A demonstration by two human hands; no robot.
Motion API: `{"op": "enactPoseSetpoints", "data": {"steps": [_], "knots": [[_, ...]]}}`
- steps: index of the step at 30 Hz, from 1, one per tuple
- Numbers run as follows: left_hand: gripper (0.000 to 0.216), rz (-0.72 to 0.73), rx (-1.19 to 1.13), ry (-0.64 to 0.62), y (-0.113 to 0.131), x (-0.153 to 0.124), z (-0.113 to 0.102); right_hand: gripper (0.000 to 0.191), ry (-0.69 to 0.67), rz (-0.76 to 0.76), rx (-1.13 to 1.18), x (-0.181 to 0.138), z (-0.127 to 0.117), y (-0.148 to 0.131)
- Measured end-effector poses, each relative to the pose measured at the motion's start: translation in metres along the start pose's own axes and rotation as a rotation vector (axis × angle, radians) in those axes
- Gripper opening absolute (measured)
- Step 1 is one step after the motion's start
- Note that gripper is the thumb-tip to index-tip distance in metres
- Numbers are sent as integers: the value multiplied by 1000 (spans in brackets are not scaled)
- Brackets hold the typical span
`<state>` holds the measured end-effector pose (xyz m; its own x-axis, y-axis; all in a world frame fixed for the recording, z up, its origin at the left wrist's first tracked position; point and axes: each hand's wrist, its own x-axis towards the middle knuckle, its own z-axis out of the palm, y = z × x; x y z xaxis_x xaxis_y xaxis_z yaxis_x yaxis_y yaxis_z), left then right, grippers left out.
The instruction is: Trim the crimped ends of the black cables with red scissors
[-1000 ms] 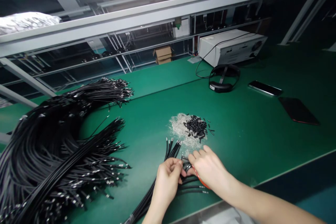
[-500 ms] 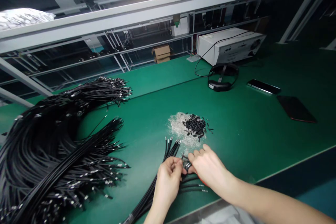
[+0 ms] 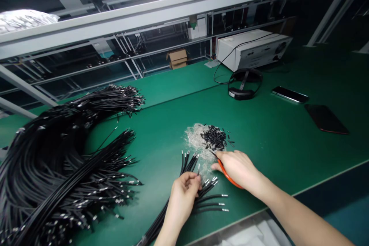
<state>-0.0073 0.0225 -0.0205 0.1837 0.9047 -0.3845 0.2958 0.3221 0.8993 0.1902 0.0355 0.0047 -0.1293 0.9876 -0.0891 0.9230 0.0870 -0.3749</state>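
My left hand [image 3: 184,194] is closed with a thin black cable [image 3: 198,168] pinched between thumb and fingers; its pale, stripped-looking tip points up. Under and beside that hand runs a bundle of black cables [image 3: 161,211], their silvery ends fanned up and to the right. My right hand [image 3: 235,167] grips a tool with an orange handle [image 3: 227,175]. A dark pointed end sticks out ahead of the fingers; whether it is scissors or cutters I cannot tell. Just beyond lies a heap of short black sleeve pieces [image 3: 215,137] beside pale stringy scrap [image 3: 196,136].
Large bundles of black cables [image 3: 43,169] cover the left of the green table [image 3: 161,123]. At the back right stand a white boxy device [image 3: 256,52] and a black headset [image 3: 245,84]. A phone [image 3: 290,95] and a dark flat slab [image 3: 325,119] lie farther right.
My right hand has moved right and up, away from my left hand, so the orange handle shows more. My left hand stays nearly in place, and the cable tip above it is exposed.
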Motion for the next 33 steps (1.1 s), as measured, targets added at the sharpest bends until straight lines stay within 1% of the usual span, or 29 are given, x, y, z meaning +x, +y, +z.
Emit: {"op": "enactPoseSetpoints", "data": {"steps": [2,3,5,6,8,9,10,13,14,15,16,19,20,21,23,25,27,30,32,33], "knots": [[40,6,-24,7,1,-1,-1,26,73,24,240,-2,2,-5],[39,13,-31,11,1,-2,-1,28,78,14,399,-3,5,-9],[38,18,-37,13,2,-4,-1,33,18,-24,705,-6,14,-19],[38,13,-42,15,3,-5,-1,34,-26,-41,819,-6,19,-23],[39,-6,-53,32,4,-8,-1,32,-68,-49,932,-5,29,-26],[39,-17,-53,47,5,-9,-1,31,-39,-29,920,-4,32,-26],[39,-26,-51,60,6,-11,-2,31,32,10,865,-2,35,-24],[37,-35,-51,71,8,-14,-3,30,320,116,664,2,35,-17],[37,-36,-58,69,9,-14,-3,29,368,110,665,1,33,-16],[38,-35,-65,68,9,-15,-3,30,361,80,716,1,31,-16],[38,-35,-72,65,10,-15,-4,32,295,36,802,-1,30,-17],[39,-31,-83,55,10,-16,-4,33,8,-66,1070,-7,29,-27],[39,-27,-89,51,10,-16,-4,31,-42,-71,1136,-9,30,-31],[39,-22,-98,49,10,-16,-4,30,-55,-60,1190,-10,33,-34],[39,-11,-114,58,9,-16,-2,30,5,0,1260,-12,39,-40],[38,13,-104,90,7,-17,0,31,88,65,1251,-12,46,-45],[37,59,-48,133,5,-18,2,31,167,112,1168,-13,52,-48],[33,199,142,237,1,-21,6,31,242,171,1004,-16,58,-52],[28,304,291,323,-1,-22,6,30,309,169,900,-18,61,-54],[26,344,349,354,-1,-23,6,30,349,144,842,-19,61,-55]]}}
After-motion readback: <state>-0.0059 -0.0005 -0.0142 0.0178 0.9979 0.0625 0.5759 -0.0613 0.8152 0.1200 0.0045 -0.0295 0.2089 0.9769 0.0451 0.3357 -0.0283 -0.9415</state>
